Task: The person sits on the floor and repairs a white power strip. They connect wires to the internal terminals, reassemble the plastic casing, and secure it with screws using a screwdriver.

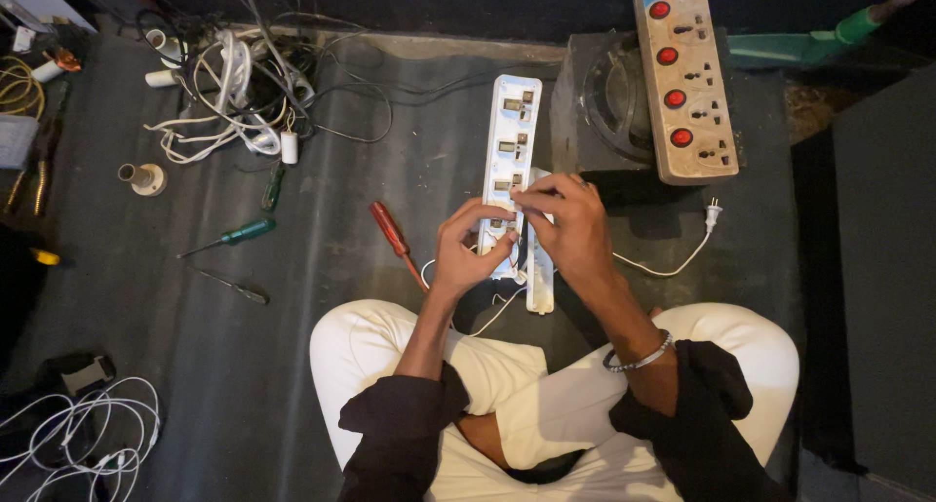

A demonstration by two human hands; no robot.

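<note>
Legs: white trousers, crossed, lowest in the view, with black sleeves above them.
Wrist: silver bangle on the right forearm.
Left grip: left hand, fingers curled shut on the near end of the white power strip, fingertips pressed on its face.
Right grip: right hand, fingers pinched closed on the same strip's near end, touching the left fingertips.
Strip position: between both grips, long body running away from them over the dark floor, a second white piece just under the right hand.
Cord: white cable with plug, right of the right grip.
Beyond right grip: worn beige power strip with red switches, lying on a dark box.
Left of left grip: red-handled screwdriver near; green-handled screwdriver farther out.
Far left: tangle of white wires.
</note>
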